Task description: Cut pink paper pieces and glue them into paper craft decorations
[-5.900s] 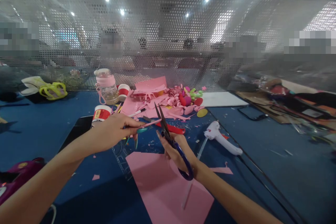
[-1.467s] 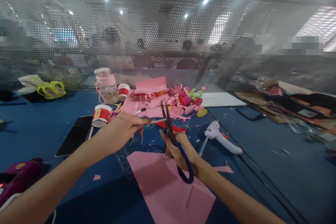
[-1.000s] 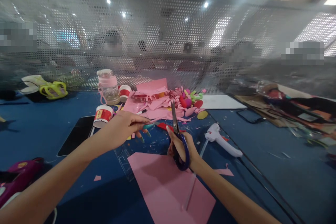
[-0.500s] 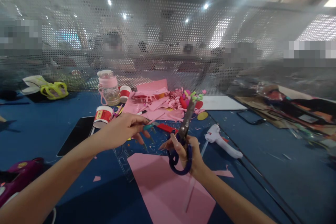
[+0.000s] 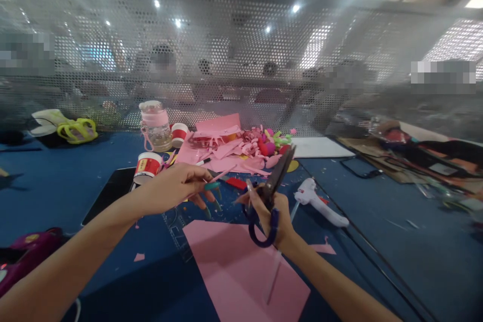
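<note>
Between the thumb and fingers of my left hand [image 5: 190, 190] is a thin pink paper strip [image 5: 223, 174], its tip pointing up to the right. My right hand [image 5: 277, 216] grips a pair of scissors [image 5: 278, 176] with dark blue handles, blades angled up and to the right. Below both hands lies a large pink paper sheet [image 5: 241, 266]. A clear glue stick [image 5: 273, 276] rests across that sheet. Behind the hands, a red-handled tool [image 5: 236, 182] lies on the table, partly hidden. Pink paper scraps [image 5: 224, 148] are heaped farther back.
A white glue gun [image 5: 320, 204] with its cord is on the right. To the left are a paper cup [image 5: 147, 167], a pink-topped bottle [image 5: 154, 126], a black tablet [image 5: 109, 198] and a purple object [image 5: 32, 256]. A perforated metal screen [image 5: 234, 50] stands at the back.
The scissors have tilted farther right in my right hand. My left hand has barely shifted, and the pink strip stays in its fingers.
</note>
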Demonstrator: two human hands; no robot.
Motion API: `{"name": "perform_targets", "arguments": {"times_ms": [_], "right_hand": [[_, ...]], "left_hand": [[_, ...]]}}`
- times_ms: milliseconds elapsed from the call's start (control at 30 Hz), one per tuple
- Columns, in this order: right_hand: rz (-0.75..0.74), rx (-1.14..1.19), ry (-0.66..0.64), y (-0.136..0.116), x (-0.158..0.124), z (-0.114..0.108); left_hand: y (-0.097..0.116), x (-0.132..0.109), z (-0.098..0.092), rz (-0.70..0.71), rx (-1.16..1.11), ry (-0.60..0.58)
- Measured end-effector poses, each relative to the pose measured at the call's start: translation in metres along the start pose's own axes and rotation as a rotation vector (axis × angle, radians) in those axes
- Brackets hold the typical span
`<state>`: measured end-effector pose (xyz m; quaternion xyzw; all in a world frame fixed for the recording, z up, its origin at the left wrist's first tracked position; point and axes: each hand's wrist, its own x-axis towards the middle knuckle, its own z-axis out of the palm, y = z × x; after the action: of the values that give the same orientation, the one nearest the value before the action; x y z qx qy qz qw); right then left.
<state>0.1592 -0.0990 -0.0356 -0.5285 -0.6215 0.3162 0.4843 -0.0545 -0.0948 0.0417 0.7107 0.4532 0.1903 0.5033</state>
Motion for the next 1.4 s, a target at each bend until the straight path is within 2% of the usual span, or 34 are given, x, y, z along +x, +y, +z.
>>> {"name": "perform_targets", "arguments": {"times_ms": [167,233,300,400,500,567,1167,1400], "right_hand": [[-0.116,-0.194,0.167,0.008,-0.002,0.002],[-0.108,-0.157,0.207,0.008,-0.001,0.004],[-0.049,0.021,0.166,0.004,0.000,0.006],[0.054,0.320,0.002,-0.005,0.001,0.006],[0.106,0.466,-0.136,-0.012,-0.002,0.004],[0.107,0.516,-0.175,-0.015,-0.005,0.004],[0.154,0.515,-0.127,-0.014,-0.009,0.007],[0.110,0.523,-0.142,-0.007,-0.008,0.008]], "left_hand": [[0.005,-0.001,0.001,-0.032,0.022,0.014],[0.005,-0.002,0.002,-0.042,0.000,-0.006],[0.004,-0.002,0.004,-0.058,0.010,-0.041],[0.000,-0.001,0.007,-0.054,0.095,-0.067],[-0.004,0.001,0.011,-0.045,0.174,-0.072],[-0.007,0.002,0.013,-0.047,0.192,-0.079],[-0.012,0.004,0.012,-0.018,0.229,-0.067],[-0.013,0.004,0.012,0.017,0.197,-0.101]]}}
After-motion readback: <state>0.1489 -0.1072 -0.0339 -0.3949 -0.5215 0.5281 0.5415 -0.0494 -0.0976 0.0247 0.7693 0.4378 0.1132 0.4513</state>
